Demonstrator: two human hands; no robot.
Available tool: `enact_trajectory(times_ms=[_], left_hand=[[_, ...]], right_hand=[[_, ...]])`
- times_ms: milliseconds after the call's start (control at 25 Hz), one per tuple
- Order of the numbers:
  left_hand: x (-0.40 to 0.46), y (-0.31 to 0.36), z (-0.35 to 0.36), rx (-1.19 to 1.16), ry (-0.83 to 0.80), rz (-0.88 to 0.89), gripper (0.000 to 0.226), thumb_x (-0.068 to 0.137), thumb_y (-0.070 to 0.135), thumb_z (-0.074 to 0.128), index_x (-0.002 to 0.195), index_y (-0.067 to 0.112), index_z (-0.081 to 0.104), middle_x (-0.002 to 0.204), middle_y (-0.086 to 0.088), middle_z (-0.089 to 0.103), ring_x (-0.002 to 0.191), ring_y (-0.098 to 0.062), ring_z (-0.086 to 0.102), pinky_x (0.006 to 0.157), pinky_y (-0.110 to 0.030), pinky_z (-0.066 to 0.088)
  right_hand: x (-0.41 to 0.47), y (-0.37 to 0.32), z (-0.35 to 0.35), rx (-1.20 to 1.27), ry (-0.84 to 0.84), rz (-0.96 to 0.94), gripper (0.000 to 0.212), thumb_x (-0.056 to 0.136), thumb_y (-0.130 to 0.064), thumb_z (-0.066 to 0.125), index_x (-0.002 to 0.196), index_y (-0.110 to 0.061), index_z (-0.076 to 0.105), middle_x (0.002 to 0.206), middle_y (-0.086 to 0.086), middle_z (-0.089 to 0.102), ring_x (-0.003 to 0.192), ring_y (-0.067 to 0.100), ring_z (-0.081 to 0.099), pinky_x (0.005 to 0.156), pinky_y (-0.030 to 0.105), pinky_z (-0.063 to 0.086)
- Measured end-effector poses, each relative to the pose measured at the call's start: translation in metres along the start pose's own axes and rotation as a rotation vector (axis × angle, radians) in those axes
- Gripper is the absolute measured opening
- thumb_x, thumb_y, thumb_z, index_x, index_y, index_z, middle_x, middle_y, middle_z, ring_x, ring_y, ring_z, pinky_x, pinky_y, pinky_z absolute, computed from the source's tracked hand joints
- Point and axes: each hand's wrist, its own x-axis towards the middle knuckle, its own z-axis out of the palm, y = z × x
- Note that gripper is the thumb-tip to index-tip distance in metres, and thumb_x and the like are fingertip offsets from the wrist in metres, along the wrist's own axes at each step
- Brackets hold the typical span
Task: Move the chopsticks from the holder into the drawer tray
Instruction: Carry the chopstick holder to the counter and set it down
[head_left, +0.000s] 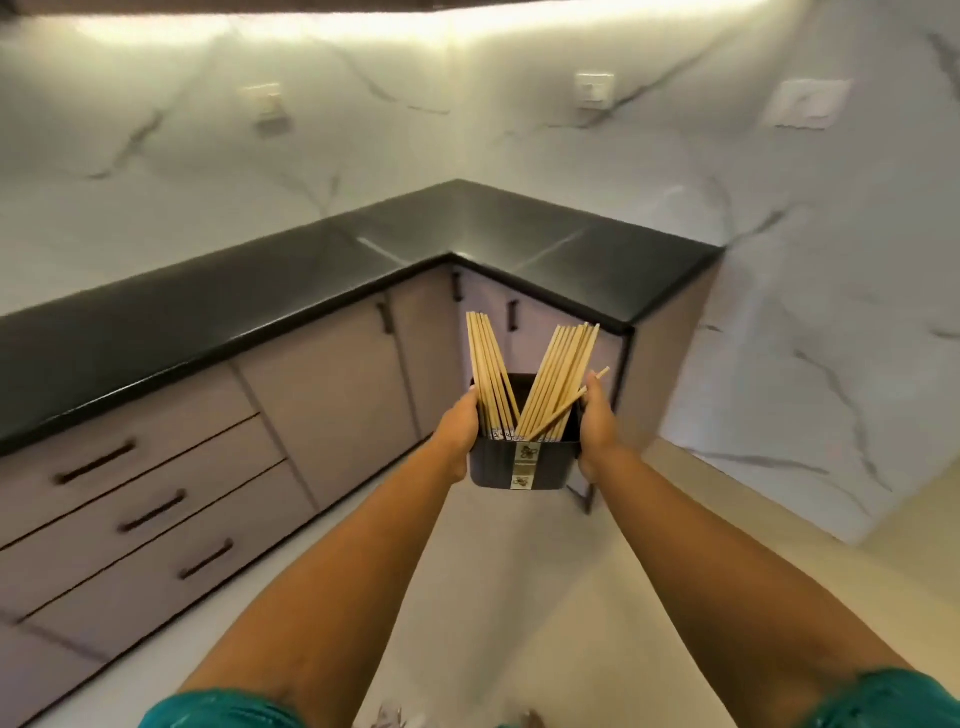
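Chopsticks (524, 379) stand splayed in two loose fans inside the dark holder (524, 462), carried in mid-air with the left hand (460, 434) and right hand (597, 423) wrapped closed around its sides. One stick leans out low past the right rim; a tilt could spill it. All three drawers (124, 509) look shut, so freeing a hand risks the holder slipping.

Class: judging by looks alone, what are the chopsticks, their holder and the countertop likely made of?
Chopsticks: likely bamboo or wood; pale tan and matte.
Holder: probably plastic; dark, smooth walls with a paper-like label.
Countertop: possibly polished stone; black and glossy, reflecting light.
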Motion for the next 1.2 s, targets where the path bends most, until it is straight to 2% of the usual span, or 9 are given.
enact_trajectory(times_ms=[120,280,400,560,640,720,920,1080,1200], left_hand=[[0.024,0.012,-0.089,-0.097,0.143,-0.03,0.043,0.097,0.049,0.032,0.097,0.022,0.066,0.099,-0.004,0.07,0.094,-0.017,0.063,0.073,-0.033,0.047],[0.05,0.031,-0.19,-0.072,0.414,-0.056,0.059,0.093,0.057,0.033,0.134,0.018,0.05,0.136,-0.013,0.047,0.118,-0.027,0.051,0.098,-0.044,0.043],[0.059,0.039,-0.25,-0.153,0.523,-0.052,0.052,0.094,0.055,0.034,0.125,0.02,0.056,0.13,-0.01,0.054,0.107,-0.019,0.056,0.078,-0.032,0.046],[0.056,0.053,-0.319,-0.199,0.707,-0.069,0.052,0.093,0.055,0.036,0.128,0.021,0.053,0.134,-0.01,0.048,0.112,-0.023,0.052,0.088,-0.039,0.046],[0.051,0.058,-0.35,-0.295,0.768,-0.087,0.048,0.092,0.054,0.04,0.121,0.02,0.057,0.121,-0.009,0.059,0.102,-0.021,0.06,0.073,-0.036,0.05],[0.049,0.061,-0.382,-0.329,0.826,-0.085,0.045,0.093,0.053,0.041,0.116,0.018,0.059,0.105,-0.006,0.066,0.091,-0.017,0.062,0.061,-0.03,0.045],[0.065,0.059,-0.474,-0.17,0.988,-0.082,0.051,0.097,0.049,0.03,0.13,0.016,0.05,0.122,-0.008,0.058,0.106,-0.02,0.054,0.096,-0.041,0.042],[0.083,0.067,-0.571,-0.216,1.006,-0.037,0.047,0.094,0.052,0.031,0.118,0.022,0.058,0.104,0.0,0.063,0.092,-0.014,0.055,0.084,-0.037,0.039],[0.097,0.075,-0.643,-0.148,1.017,-0.059,0.047,0.094,0.045,0.03,0.125,0.019,0.053,0.109,-0.003,0.062,0.097,-0.017,0.057,0.092,-0.041,0.042]], right_hand=[[0.04,0.012,0.098,-0.016,-0.208,0.036,0.058,0.095,-0.06,0.028,0.109,-0.022,0.069,0.11,0.009,0.072,0.108,0.025,0.065,0.099,0.045,0.047],[0.091,0.024,0.217,-0.013,-0.437,0.121,0.054,0.096,-0.057,0.03,0.115,-0.022,0.066,0.115,0.01,0.07,0.108,0.024,0.065,0.096,0.044,0.049],[0.118,0.031,0.295,-0.05,-0.558,0.176,0.052,0.097,-0.055,0.031,0.118,-0.022,0.064,0.112,0.008,0.07,0.109,0.024,0.064,0.092,0.041,0.05],[0.132,0.041,0.389,-0.107,-0.722,0.21,0.049,0.098,-0.054,0.029,0.12,-0.024,0.061,0.115,0.006,0.068,0.106,0.02,0.063,0.094,0.043,0.049],[0.132,0.047,0.428,-0.127,-0.805,0.26,0.049,0.097,-0.054,0.033,0.123,-0.023,0.06,0.113,0.007,0.068,0.104,0.021,0.064,0.088,0.043,0.052],[0.133,0.053,0.466,-0.228,-0.823,0.254,0.05,0.093,-0.055,0.041,0.123,-0.021,0.061,0.12,0.01,0.063,0.107,0.022,0.063,0.093,0.043,0.051],[0.137,0.077,0.565,-0.5,-0.834,0.119,0.058,0.085,-0.056,0.054,0.13,-0.02,0.048,0.133,0.007,0.045,0.104,0.018,0.053,0.092,0.033,0.045],[0.144,0.095,0.663,-0.557,-0.854,0.072,0.058,0.08,-0.053,0.059,0.128,-0.025,0.043,0.128,0.007,0.04,0.102,0.018,0.048,0.091,0.039,0.04],[0.149,0.107,0.735,-0.573,-0.822,0.008,0.055,0.079,-0.046,0.062,0.125,-0.025,0.039,0.122,0.006,0.042,0.086,0.01,0.049,0.078,0.034,0.042]])
